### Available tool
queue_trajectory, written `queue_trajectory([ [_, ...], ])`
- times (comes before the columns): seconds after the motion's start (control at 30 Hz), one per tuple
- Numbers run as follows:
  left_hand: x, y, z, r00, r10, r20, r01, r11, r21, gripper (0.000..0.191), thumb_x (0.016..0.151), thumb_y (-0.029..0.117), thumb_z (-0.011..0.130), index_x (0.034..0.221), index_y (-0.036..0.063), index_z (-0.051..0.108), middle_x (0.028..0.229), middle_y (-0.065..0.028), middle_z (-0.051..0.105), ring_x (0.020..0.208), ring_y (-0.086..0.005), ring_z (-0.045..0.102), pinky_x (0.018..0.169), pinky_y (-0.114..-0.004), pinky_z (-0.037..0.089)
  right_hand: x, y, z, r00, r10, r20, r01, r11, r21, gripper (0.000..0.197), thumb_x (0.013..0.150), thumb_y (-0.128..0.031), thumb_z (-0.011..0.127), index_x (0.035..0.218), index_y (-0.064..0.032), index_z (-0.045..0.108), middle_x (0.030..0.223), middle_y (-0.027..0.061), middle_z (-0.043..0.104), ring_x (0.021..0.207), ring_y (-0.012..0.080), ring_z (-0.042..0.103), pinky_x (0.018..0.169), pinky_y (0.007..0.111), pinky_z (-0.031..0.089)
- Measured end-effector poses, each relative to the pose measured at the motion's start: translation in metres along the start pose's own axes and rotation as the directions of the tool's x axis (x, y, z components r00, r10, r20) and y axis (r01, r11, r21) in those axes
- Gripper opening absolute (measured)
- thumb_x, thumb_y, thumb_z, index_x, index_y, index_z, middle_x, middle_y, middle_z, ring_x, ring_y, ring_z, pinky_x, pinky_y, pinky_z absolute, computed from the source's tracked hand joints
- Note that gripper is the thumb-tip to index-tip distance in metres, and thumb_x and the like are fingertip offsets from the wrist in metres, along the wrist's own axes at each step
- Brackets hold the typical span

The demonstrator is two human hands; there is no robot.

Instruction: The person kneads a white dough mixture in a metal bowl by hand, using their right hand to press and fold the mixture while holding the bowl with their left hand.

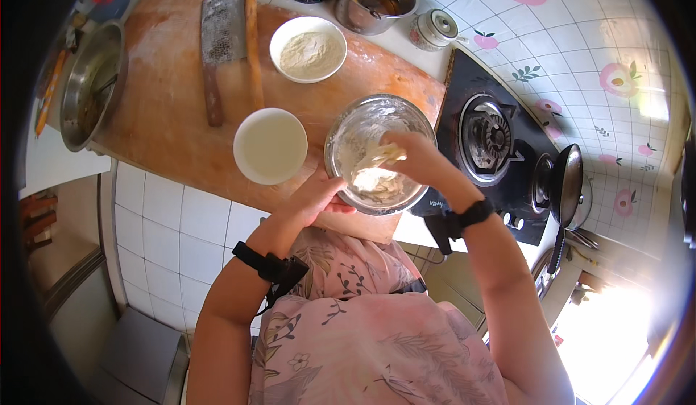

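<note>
My left hand (322,195) grips the near left rim of a stainless steel mixing bowl (429,127), its thumb at the edge. Inside the bowl lies a lumpy, floury dough (380,185), partly in bright light. My right hand (410,155) reaches in over the right side, its fingers down at the dough and smeared with pale paste. Whether they close on a lump is unclear. Left of the mixing bowl stands a white bowl of pale, cloudy liquid (270,145). Farther back, another white bowl holds dry flour (310,54).
A flour-dusted cleaver (223,32) and a wooden rolling pin (253,46) lie on the wooden board (163,78). A steel basin (76,100) stands at the left. Behind are a pot of dark liquid (375,2) and a lidded jar (434,28). A gas hob (489,127) adjoins the board's right.
</note>
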State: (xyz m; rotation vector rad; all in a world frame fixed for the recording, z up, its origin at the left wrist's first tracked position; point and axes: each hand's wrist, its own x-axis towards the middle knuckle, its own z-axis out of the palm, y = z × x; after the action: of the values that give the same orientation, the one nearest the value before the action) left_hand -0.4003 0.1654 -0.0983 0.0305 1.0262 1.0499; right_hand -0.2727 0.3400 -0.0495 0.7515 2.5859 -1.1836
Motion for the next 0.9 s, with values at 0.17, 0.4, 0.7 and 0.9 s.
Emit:
queue_trajectory([
  [0.17,-0.002,-0.003,0.006,0.998,0.045,-0.049,-0.044,0.999,0.028,0.046,0.082,0.008,0.042,0.126,0.0070,0.029,0.106,-0.0133,0.054,0.083,-0.0227,0.061,0.067,-0.035,0.056,-0.023,-0.018,-0.041,1.000,-0.011,-0.007,0.012,0.996,0.090,0.031,0.067,-0.003,0.066,0.095,-0.0028,0.054,0.082,0.0131,0.059,0.079,0.0219,0.057,0.071,0.031,0.044],
  [0.4,-0.005,-0.005,0.005,0.993,0.101,-0.067,-0.100,0.995,0.020,0.047,0.080,0.009,0.042,0.126,0.0057,0.029,0.106,-0.0143,0.053,0.081,-0.0226,0.062,0.065,-0.034,0.056,-0.014,-0.008,-0.010,0.963,-0.241,0.124,0.264,0.933,-0.243,0.036,0.062,-0.002,0.063,0.097,-0.0038,0.056,0.089,0.0153,0.059,0.085,0.0299,0.057,0.076,0.036,0.045],
  [0.7,-0.009,-0.009,0.012,0.981,0.139,-0.136,-0.131,0.989,0.065,0.047,0.085,0.011,0.041,0.129,0.0075,0.025,0.106,-0.0151,0.053,0.076,-0.0227,0.062,0.061,-0.032,0.056,-0.013,-0.021,-0.001,0.928,-0.011,0.372,0.184,0.882,-0.433,0.040,0.070,-0.027,0.064,0.097,0.0007,0.053,0.083,0.0200,0.060,0.081,0.0359,0.059,0.071,0.043,0.046],
  [0.9,-0.005,-0.030,0.016,0.926,0.349,-0.141,-0.351,0.936,0.016,0.049,0.089,0.015,0.038,0.134,0.0107,0.016,0.108,-0.0138,0.051,0.075,-0.0196,0.062,0.058,-0.031,0.056,-0.002,-0.003,0.041,0.877,-0.077,0.475,0.372,0.734,-0.568,0.021,0.071,-0.022,0.057,0.067,-0.0017,0.061,0.067,0.0151,0.061,0.066,0.0310,0.061,0.058,0.039,0.049],
])
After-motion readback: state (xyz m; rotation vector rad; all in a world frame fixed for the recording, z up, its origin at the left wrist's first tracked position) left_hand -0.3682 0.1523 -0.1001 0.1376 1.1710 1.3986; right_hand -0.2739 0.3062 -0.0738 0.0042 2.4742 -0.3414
